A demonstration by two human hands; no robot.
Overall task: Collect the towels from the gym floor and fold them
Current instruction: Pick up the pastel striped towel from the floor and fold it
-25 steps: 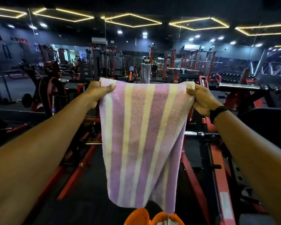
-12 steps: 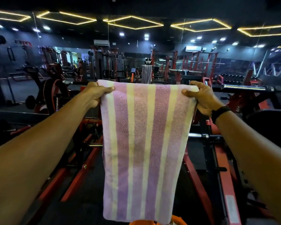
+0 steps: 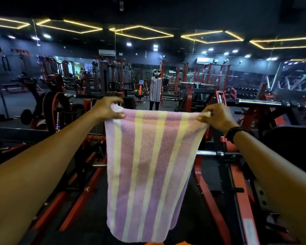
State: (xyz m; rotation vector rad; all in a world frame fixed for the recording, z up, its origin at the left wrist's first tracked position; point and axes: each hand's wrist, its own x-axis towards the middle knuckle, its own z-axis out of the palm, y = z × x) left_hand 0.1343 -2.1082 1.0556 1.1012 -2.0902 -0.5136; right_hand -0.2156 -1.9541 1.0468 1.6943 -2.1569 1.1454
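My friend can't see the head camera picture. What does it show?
Two hands, left hand and right hand, pinch the top corners of a purple and yellow striped towel, which hangs down. Behind it is a dark gym with red machines.

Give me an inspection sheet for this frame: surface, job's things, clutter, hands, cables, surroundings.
Surface: dark gym floor below; no folding surface seen.
Job's things: one purple and yellow striped towel, held up by its top corners, hanging flat and full length, not yet folded.
Clutter: nothing seen loose on the floor; an orange shape at the bottom edge, too cropped to identify.
Hands: left hand pinches the top left corner; right hand pinches the top right corner; black wristband on the right wrist.
Cables: nothing seen.
Surroundings: red machine frame directly below and ahead, chrome barbell at right, mirror wall showing the towel's reflection.
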